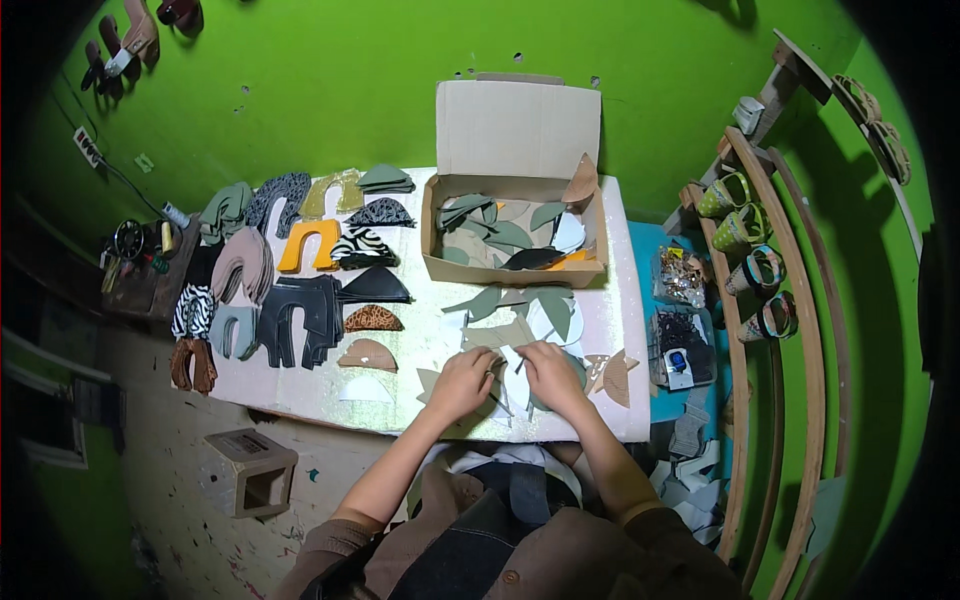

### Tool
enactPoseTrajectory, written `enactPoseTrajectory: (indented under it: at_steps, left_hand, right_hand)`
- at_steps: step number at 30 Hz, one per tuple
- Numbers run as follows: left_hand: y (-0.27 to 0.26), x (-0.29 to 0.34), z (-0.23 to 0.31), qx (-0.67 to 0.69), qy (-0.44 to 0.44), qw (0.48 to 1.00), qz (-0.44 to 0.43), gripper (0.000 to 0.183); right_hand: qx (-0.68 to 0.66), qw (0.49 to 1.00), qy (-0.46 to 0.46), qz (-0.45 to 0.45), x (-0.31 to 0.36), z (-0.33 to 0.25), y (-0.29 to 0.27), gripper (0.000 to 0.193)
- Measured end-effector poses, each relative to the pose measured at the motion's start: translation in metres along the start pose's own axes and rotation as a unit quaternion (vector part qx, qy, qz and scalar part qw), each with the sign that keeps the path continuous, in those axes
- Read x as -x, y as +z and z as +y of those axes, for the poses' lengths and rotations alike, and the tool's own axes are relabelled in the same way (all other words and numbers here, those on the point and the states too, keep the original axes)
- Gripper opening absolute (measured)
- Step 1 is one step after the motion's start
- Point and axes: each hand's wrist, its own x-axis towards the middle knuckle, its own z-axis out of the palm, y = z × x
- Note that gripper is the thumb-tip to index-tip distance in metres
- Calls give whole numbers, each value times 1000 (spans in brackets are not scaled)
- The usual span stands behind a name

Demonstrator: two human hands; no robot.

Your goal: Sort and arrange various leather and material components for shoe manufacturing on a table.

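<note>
At the table's front, my left hand [466, 385] has its fingers bent and pressed together at the edge of the cut pieces; what it pinches is too small to make out. Close beside it, my right hand [552, 378] is closed too, its fingertips at a white cut piece [515, 382] between the hands. Just beyond my fingers lies a beige piece [497, 336]. Green leaf-shaped pieces [550, 303] and more white ones are scattered around it. To the right sits a brown half-round piece [617, 382].
An open cardboard box [515, 275] with green, white, black and orange pieces stands behind. Stacks of U-shaped pieces [300, 320] and half-round pieces [375, 285] fill the left. Plastic tubs [682, 345] and a wooden rack [790, 400] with sandals stand right; a stool [250, 472] is lower left.
</note>
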Motion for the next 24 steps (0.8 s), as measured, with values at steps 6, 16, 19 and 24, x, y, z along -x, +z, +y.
enactPoseTrajectory:
  at_steps: [6, 16, 19, 24]
  left_hand:
    - [22, -19, 2, -80, 38, 996, 25, 56]
    - [38, -35, 4, -285, 109, 951, -42, 41]
    - [32, -38, 3, -269, 72, 960, -38, 25]
    - [12, -30, -12, -324, -4, 944, -58, 24]
  right_hand:
    - [102, 990, 95, 29, -17, 34, -2, 28]
    - [228, 958, -136, -112, -62, 80, -4, 51]
    - [232, 960, -99, -121, -67, 84, -4, 48]
    - [232, 959, -51, -157, -70, 82, -10, 33]
